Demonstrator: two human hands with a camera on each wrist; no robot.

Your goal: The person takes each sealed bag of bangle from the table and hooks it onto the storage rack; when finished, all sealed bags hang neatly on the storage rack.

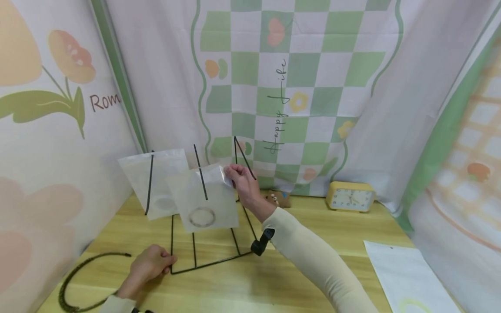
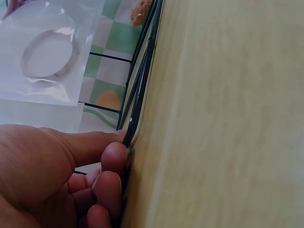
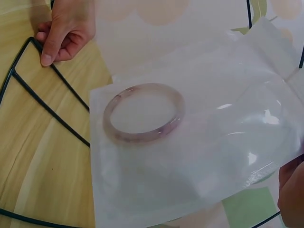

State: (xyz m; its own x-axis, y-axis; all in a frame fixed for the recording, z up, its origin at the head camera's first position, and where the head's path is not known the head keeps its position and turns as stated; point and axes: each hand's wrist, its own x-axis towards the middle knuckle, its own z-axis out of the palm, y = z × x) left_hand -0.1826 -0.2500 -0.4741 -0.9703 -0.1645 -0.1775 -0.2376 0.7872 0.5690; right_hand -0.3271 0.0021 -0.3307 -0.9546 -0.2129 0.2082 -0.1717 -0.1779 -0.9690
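Observation:
A black wire display rack [image 1: 213,262] stands on the table with prongs pointing up. My right hand [image 1: 245,186] pinches the top right corner of a clear zip bag [image 1: 217,191], which hangs at the middle prong. Low in that bag lies a pale bangle with purplish patches [image 3: 178,108]. A second clear bag [image 1: 135,171] hangs on the left prong, partly behind the first, with a faint ring inside. Down at the rack's front left corner, my left hand [image 1: 150,263] pinches the wire base, thumb and forefinger around it [image 2: 134,111].
A dark braided band [image 1: 70,278] curves on the table left of my left hand. Behind the rack sits a small brown plush toy [image 1: 278,198], with a yellow clock [image 1: 351,196] farther right. A white sheet or bag [image 1: 407,274] lies at the right edge.

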